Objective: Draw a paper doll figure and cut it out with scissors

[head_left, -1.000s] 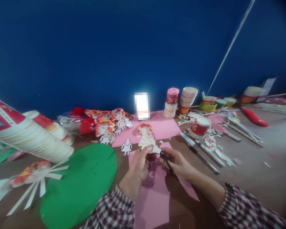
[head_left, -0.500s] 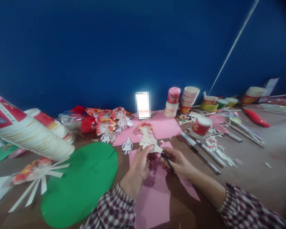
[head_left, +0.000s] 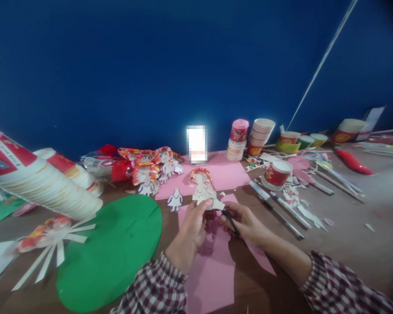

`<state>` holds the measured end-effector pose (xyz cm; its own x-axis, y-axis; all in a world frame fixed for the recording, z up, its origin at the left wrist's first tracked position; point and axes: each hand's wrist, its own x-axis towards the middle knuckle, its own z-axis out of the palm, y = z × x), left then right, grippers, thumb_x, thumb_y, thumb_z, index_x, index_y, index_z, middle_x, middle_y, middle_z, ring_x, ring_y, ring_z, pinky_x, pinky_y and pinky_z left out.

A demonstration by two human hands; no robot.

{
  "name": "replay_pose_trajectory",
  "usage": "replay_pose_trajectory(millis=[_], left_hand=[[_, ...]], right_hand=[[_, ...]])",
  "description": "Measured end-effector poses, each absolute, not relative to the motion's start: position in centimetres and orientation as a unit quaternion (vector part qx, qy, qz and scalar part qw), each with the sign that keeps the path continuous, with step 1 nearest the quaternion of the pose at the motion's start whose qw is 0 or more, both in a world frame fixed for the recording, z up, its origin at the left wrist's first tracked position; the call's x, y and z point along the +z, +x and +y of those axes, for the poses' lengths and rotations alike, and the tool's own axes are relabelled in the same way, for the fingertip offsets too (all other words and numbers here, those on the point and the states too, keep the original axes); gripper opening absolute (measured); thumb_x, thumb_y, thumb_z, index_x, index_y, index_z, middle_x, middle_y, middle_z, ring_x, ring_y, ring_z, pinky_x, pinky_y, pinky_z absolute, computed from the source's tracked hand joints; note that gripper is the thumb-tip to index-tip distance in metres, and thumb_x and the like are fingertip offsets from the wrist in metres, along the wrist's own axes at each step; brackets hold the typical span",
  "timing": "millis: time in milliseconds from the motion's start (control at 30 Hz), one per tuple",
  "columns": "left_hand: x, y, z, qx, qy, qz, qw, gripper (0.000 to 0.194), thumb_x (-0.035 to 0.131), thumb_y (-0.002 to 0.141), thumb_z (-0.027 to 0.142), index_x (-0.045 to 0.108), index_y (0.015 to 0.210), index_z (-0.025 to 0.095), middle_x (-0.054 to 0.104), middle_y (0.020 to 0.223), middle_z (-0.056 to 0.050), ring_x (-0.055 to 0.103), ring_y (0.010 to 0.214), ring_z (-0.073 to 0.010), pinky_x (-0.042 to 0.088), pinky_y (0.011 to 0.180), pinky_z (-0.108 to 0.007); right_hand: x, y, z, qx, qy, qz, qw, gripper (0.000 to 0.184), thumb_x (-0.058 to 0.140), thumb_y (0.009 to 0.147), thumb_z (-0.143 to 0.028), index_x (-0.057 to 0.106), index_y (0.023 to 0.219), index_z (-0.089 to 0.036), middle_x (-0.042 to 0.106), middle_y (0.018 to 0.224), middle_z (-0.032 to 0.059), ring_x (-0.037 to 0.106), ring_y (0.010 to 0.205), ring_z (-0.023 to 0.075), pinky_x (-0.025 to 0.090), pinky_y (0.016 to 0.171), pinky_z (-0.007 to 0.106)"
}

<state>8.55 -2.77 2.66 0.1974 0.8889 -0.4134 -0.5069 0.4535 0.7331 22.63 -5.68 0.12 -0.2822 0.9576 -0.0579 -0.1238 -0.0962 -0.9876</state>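
Note:
My left hand pinches a white paper piece between thumb and fingers, above the table. Black-handled scissors are gripped in my right hand, their blades reaching up along the right side of the paper. Just beyond the paper lies a ring-shaped piece with a red and yellow rim. Pink paper is spread beneath both hands. To the left rests a small white dress-shaped cutout with a purple outline.
Left are a large green paper oval, a leaning stack of paper cups and decorated paper figures. On the right lie markers, paper scraps, a red cup and cup stacks. A blue wall stands behind.
Almost nothing differs. The paper and both hands have shifted very slightly to the right in view, with the grip on paper and scissors unchanged.

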Motion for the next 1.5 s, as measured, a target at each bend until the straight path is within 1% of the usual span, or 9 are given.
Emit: replay_pose_trajectory(millis=[133,233,433,600,733,900,1133,1333,1500], left_hand=[[2.9,8.6,-2.8,0.472,0.227,0.419,0.741,0.017,0.070,0.059,0.023,0.059,0.066,0.014,0.059,0.052,0.002,0.052,0.044,-0.0082,0.037,0.043,-0.019],[2.8,8.6,-2.8,0.475,0.233,0.414,0.741,0.016,0.070,0.059,0.022,0.059,0.068,0.014,0.060,0.053,0.002,0.052,0.045,-0.0085,0.037,0.043,-0.019],[2.9,8.5,-2.9,0.465,0.242,0.436,0.732,0.016,0.068,0.060,0.024,0.058,0.068,0.015,0.058,0.050,0.002,0.050,0.041,-0.0085,0.031,0.038,-0.019],[3.3,8.6,-3.0,0.459,0.243,0.439,0.733,0.018,0.069,0.058,0.025,0.058,0.068,0.015,0.057,0.048,0.002,0.048,0.039,-0.0084,0.031,0.037,-0.019],[3.4,8.7,-3.0,0.467,0.229,0.443,0.731,0.018,0.070,0.056,0.022,0.059,0.068,0.014,0.058,0.051,0.003,0.049,0.042,-0.0078,0.033,0.040,-0.018],[3.3,8.5,-2.9,0.464,0.226,0.441,0.734,0.016,0.070,0.058,0.021,0.059,0.067,0.014,0.059,0.053,0.002,0.052,0.044,-0.0079,0.035,0.043,-0.018],[2.4,8.4,-2.7,0.476,0.241,0.424,0.732,0.017,0.070,0.060,0.022,0.058,0.069,0.013,0.057,0.053,0.002,0.050,0.044,-0.0074,0.038,0.044,-0.019],[1.9,8.5,-2.6,0.470,0.240,0.421,0.738,0.019,0.069,0.062,0.024,0.058,0.072,0.013,0.058,0.055,0.002,0.050,0.044,-0.0079,0.038,0.044,-0.020],[1.6,8.4,-2.5,0.469,0.247,0.426,0.733,0.021,0.070,0.061,0.025,0.059,0.074,0.013,0.060,0.057,0.000,0.052,0.046,-0.0095,0.039,0.044,-0.021]], right_hand=[[0.4,22.6,-5.8,0.629,-0.414,-0.500,0.429,0.031,0.071,0.072,-0.037,0.056,0.091,-0.017,0.050,0.062,-0.0040,0.043,0.051,0.0072,0.035,0.047,0.018],[0.5,22.7,-5.8,0.629,-0.411,-0.500,0.430,0.030,0.070,0.073,-0.038,0.056,0.090,-0.017,0.050,0.064,-0.0036,0.044,0.052,0.0071,0.035,0.047,0.018],[0.4,22.8,-5.8,0.632,-0.409,-0.507,0.419,0.030,0.068,0.075,-0.040,0.054,0.090,-0.017,0.049,0.064,-0.0034,0.042,0.052,0.0069,0.035,0.046,0.017],[0.3,22.8,-5.8,0.626,-0.409,-0.515,0.419,0.029,0.065,0.078,-0.039,0.053,0.092,-0.017,0.048,0.064,-0.0037,0.041,0.052,0.0067,0.034,0.047,0.017],[0.6,22.7,-5.8,0.629,-0.412,-0.512,0.416,0.031,0.068,0.076,-0.038,0.053,0.091,-0.016,0.046,0.063,-0.0042,0.040,0.053,0.0066,0.033,0.047,0.018],[1.0,22.8,-5.8,0.629,-0.405,-0.518,0.415,0.029,0.067,0.076,-0.037,0.054,0.090,-0.015,0.042,0.062,-0.0049,0.034,0.053,0.0059,0.028,0.045,0.017],[1.1,22.7,-5.9,0.634,-0.403,-0.514,0.414,0.028,0.066,0.077,-0.038,0.053,0.087,-0.015,0.040,0.059,-0.0059,0.032,0.050,0.0054,0.025,0.044,0.018],[1.6,22.4,-6.0,0.638,-0.404,-0.505,0.418,0.032,0.066,0.076,-0.043,0.051,0.085,-0.016,0.040,0.060,-0.0058,0.034,0.049,0.0054,0.025,0.044,0.018],[1.6,22.4,-6.0,0.632,-0.409,-0.509,0.417,0.033,0.067,0.075,-0.043,0.051,0.085,-0.016,0.040,0.060,-0.0057,0.034,0.051,0.0060,0.026,0.045,0.018]])
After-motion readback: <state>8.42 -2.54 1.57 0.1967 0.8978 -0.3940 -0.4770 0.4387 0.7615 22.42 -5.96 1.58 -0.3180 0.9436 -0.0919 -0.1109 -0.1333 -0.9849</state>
